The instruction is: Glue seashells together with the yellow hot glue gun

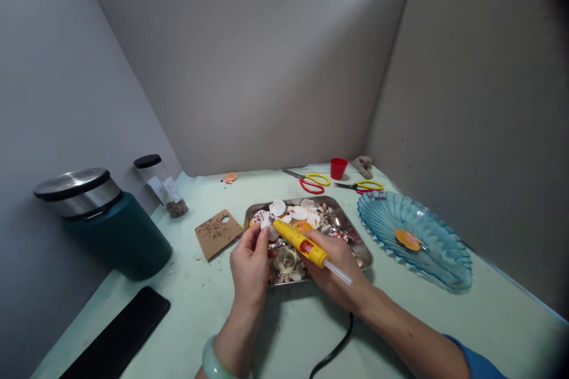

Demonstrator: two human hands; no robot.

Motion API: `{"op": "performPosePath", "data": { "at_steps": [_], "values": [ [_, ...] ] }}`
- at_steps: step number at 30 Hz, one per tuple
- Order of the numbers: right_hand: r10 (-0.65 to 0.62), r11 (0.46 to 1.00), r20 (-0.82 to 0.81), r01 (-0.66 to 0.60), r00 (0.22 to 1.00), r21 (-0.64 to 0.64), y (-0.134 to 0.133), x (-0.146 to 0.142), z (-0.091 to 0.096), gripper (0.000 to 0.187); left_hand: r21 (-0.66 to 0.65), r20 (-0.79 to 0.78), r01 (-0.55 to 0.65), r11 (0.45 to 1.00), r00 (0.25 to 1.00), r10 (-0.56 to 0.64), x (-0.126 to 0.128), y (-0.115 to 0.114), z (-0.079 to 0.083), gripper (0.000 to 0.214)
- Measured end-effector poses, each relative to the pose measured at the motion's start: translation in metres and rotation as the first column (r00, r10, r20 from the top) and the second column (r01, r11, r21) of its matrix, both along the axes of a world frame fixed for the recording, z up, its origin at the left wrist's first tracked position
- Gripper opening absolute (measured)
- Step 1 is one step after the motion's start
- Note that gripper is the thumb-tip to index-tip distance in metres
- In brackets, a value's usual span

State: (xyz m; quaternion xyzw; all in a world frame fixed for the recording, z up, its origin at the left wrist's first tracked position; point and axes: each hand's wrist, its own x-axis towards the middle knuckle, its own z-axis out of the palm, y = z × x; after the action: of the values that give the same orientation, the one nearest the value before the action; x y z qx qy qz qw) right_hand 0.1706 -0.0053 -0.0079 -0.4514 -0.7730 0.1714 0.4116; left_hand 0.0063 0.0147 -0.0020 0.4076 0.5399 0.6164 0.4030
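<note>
My right hand (332, 263) is wrapped round a yellow hot glue gun (293, 237), a clear glue stick (338, 271) jutting from its back end. The gun's tip points left, close to a small white piece, apparently a shell (265, 220). That piece is pinched between the thumb and fingers of my left hand (249, 263); its exact shape is hard to make out. Both hands are over the near left part of a metal tray (365, 249) filled with seashells. Among these are white scallop shells (278, 208) and a spiral snail shell (285, 260).
At right stands a blue glass dish (444, 266) with an orange shell (408, 240) inside. Scissors (311, 180), pliers (359, 186) and a red cup (338, 168) lie behind the tray. Leftward are a cardboard piece (217, 235), jar (162, 183), green bottle (120, 237) and black phone (120, 334).
</note>
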Motion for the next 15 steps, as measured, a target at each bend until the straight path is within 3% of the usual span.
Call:
{"op": "performPosePath", "data": {
  "at_steps": [15],
  "values": [
    [-0.035, 0.999, 0.005, 0.035, 0.999, -0.023, -0.0015, -0.0011, -0.0036, 0.005, -0.003, -0.068, 0.019, 1.000, 0.997, -0.019, -0.0009, 0.0003, -0.0017, 0.048]
  ]
}}
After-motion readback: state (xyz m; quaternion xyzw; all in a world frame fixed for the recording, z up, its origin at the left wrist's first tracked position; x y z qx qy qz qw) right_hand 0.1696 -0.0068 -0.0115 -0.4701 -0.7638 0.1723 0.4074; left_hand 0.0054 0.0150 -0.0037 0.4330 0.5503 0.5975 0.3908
